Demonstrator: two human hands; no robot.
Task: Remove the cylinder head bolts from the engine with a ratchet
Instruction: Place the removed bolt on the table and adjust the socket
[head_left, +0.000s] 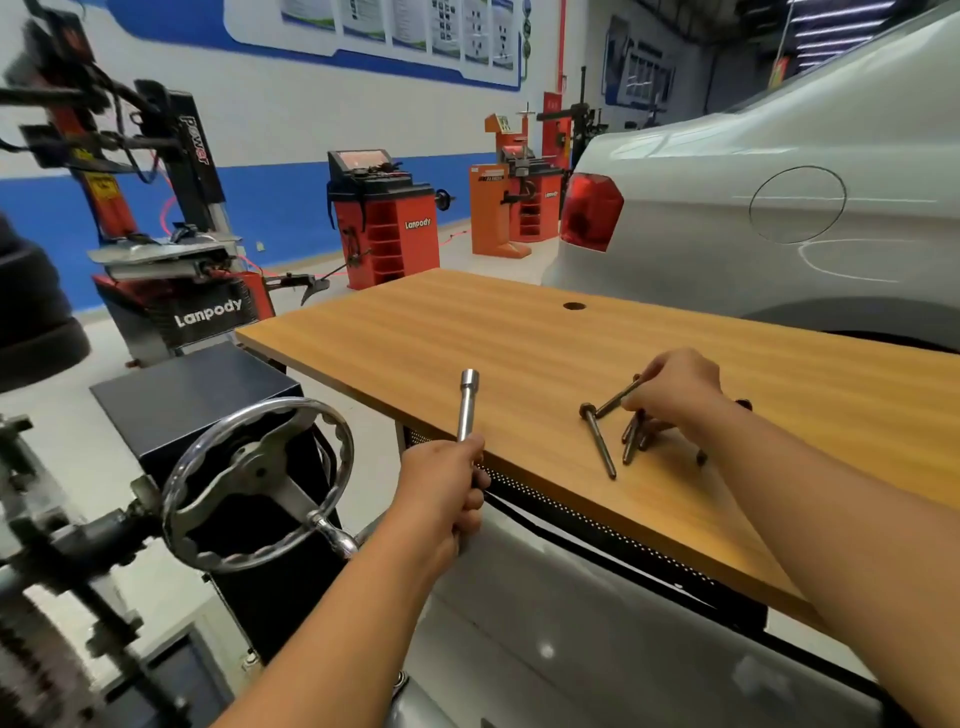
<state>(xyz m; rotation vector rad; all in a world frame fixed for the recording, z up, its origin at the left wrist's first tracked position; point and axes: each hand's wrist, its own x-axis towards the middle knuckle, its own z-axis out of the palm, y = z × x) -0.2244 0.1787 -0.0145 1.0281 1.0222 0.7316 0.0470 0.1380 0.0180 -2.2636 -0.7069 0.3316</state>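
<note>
While several dark cylinder head bolts (631, 441) lie in a loose heap on the wooden tabletop (519, 332), the right hand (675, 387) reaches down over them, its fingers curled and pinching one bolt (618, 397) by the shank, lifted at a slant with its tip toward two o'clock. Just at nine o'clock of the heap, another bolt (600, 441) lies flat by itself, flanged head up toward twelve and shank running down toward five. Part of the heap is hidden under the hand, so the count cannot be told.

At nine o'clock of the bolts, off the table's near edge, the left hand (447, 493) grips the ratchet (467, 405), fingers wrapped tight around the handle; only the long chrome socket and extension stand clear above the fist, pointing to twelve, with the ratchet head hidden.

A round cable hole (574, 306) sits in the tabletop at twelve o'clock. A chrome handwheel (254, 483) on the engine stand is at nine o'clock of the left hand. A silver car (727, 208) stands behind the table at one o'clock, a red Lanpody wheel balancer (389, 223) at eleven, and a tyre changer (171, 234) at ten.
</note>
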